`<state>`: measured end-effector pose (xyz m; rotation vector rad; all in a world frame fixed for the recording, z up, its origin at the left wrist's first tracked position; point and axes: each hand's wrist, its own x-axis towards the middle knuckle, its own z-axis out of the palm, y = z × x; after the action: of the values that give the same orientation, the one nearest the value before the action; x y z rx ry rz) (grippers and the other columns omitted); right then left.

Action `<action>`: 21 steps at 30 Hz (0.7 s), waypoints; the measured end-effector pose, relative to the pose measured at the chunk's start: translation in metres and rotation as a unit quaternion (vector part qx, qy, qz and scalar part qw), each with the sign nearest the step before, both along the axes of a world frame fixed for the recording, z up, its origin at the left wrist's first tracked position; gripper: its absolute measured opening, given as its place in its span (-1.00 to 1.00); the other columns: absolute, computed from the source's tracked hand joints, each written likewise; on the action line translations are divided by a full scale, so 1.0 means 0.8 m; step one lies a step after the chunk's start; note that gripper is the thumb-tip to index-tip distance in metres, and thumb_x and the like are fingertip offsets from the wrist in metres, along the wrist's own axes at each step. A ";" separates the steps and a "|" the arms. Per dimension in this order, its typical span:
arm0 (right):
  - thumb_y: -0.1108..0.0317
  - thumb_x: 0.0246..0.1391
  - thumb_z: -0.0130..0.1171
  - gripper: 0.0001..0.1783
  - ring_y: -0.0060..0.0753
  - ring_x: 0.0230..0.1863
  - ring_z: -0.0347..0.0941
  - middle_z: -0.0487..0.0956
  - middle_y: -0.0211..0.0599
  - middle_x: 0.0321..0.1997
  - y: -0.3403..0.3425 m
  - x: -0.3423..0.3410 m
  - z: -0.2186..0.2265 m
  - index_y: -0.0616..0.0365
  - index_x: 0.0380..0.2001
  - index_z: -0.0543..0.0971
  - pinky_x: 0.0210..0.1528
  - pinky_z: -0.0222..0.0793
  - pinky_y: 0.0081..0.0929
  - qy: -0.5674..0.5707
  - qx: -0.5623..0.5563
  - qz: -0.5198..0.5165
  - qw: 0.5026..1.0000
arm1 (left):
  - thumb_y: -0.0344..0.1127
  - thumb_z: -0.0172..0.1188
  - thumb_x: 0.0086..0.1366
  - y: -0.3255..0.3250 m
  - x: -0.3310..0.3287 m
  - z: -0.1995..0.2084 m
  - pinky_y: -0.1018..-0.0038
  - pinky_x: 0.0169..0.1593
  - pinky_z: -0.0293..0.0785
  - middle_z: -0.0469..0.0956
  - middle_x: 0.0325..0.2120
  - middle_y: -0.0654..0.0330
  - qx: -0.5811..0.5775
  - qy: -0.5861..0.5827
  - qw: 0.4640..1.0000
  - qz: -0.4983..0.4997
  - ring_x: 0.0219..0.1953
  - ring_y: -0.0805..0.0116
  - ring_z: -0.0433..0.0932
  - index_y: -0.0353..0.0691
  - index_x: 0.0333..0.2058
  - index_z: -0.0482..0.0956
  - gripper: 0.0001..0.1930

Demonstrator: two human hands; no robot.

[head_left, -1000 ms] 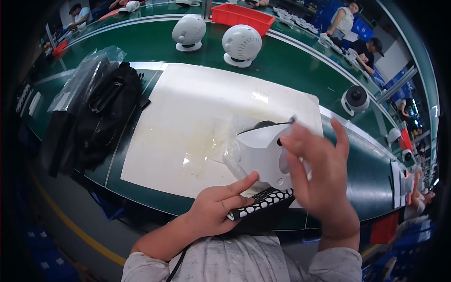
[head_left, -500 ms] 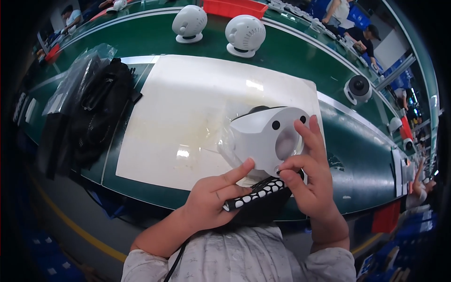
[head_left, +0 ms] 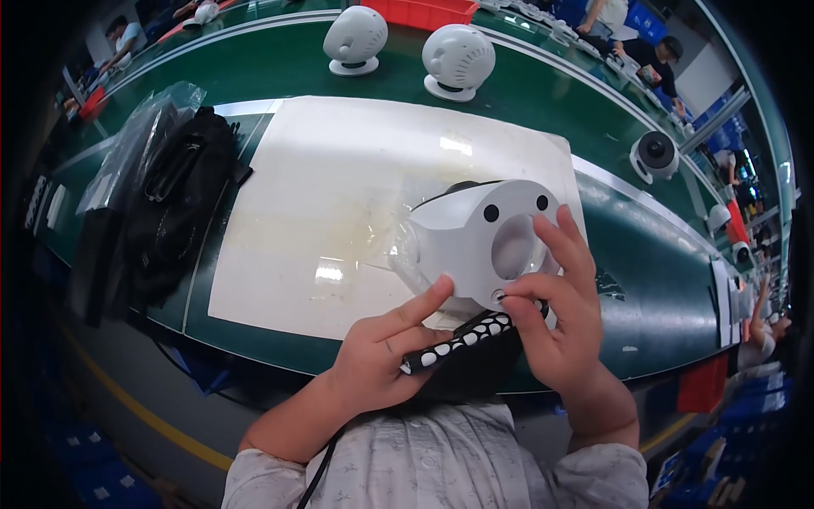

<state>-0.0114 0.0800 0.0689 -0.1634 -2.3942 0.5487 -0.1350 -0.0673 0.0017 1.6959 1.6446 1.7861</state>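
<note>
A white plastic housing point(head_left: 449, 242) with a large oval opening lies tilted on the white mat, partly over clear plastic film point(head_left: 397, 254). Two black round pads point(head_left: 491, 213) sit on its face, and a small round recess point(head_left: 498, 295) shows at its near edge. My right hand point(head_left: 555, 318) pinches a small dark piece at that recess, with its other fingers raised beside the housing. My left hand point(head_left: 377, 356) presses its index fingertip on the housing's near left edge. Its other fingers hold a black strip with white oval spots point(head_left: 466, 339), slanting below the housing.
The white mat point(head_left: 288, 212) covers the green bench. Black cloth point(head_left: 191, 195) and clear bags point(head_left: 136, 136) lie left. Two white round fan-like units point(head_left: 458, 59) stand beyond, before a red bin point(head_left: 424, 12). Another unit point(head_left: 654, 154) is right. Other people work farther off.
The housing has shifted slightly up and left. My right fingertips have moved with the dark piece up to the recess; my left hand stays nearly in place.
</note>
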 end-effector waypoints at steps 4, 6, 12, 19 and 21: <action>0.35 -0.14 0.12 -0.85 -0.04 0.18 0.07 0.33 -0.18 0.05 -0.002 -0.004 0.002 0.12 -0.42 0.52 0.12 -0.21 -0.15 -0.045 0.067 -0.014 0.997 | -0.56 0.20 -0.20 0.001 -0.007 -0.005 0.53 -0.28 0.46 0.28 0.00 -0.04 0.002 -0.011 1.000 -0.001 -0.18 0.15 0.49 -0.28 -0.44 0.48 -0.76; 0.25 -0.09 0.09 -0.77 0.00 0.18 0.05 0.33 -0.13 0.04 -0.015 0.003 0.010 0.13 -0.36 0.52 0.16 -0.27 -0.10 -0.093 0.169 -0.043 0.980 | -0.55 0.20 -0.20 0.001 -0.012 -0.006 0.53 -0.28 0.46 0.28 0.00 -0.03 0.003 -0.002 1.000 0.004 -0.18 0.15 0.49 -0.27 -0.43 0.48 -0.76; 0.02 -0.03 0.01 -0.58 0.02 0.17 0.06 0.34 -0.14 0.03 -0.039 0.003 0.020 0.12 -0.23 0.49 0.19 -0.38 0.02 -0.225 0.285 -0.070 0.929 | -0.55 0.20 -0.20 -0.001 -0.027 -0.010 0.53 -0.30 0.47 0.28 0.00 -0.04 0.010 0.000 1.000 -0.001 -0.19 0.16 0.49 -0.27 -0.42 0.49 -0.75; 0.23 -0.25 0.24 -0.82 -0.07 0.10 0.16 0.39 -0.33 -0.05 -0.035 -0.016 -0.022 0.02 -0.52 0.53 0.15 -0.15 -0.07 -0.037 0.174 0.007 0.984 | -0.56 0.19 -0.21 -0.010 -0.040 -0.017 0.56 -0.37 0.46 0.27 0.00 -0.04 0.009 0.002 1.000 0.002 -0.24 0.17 0.51 -0.28 -0.43 0.49 -0.75; 0.31 -0.32 0.25 -0.89 -0.09 0.08 0.18 0.40 -0.39 -0.06 -0.034 -0.018 -0.034 -0.02 -0.62 0.53 0.14 -0.11 -0.11 -0.007 0.201 0.012 0.979 | -0.57 0.19 -0.23 -0.012 -0.044 -0.018 0.57 -0.39 0.45 0.27 0.01 -0.04 0.015 0.015 1.000 0.003 -0.24 0.18 0.51 -0.28 -0.43 0.49 -0.73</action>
<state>-0.0261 0.0528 0.0419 0.0407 -2.4684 0.0656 -0.1699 -0.0768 -0.0130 1.7412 1.6449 1.8061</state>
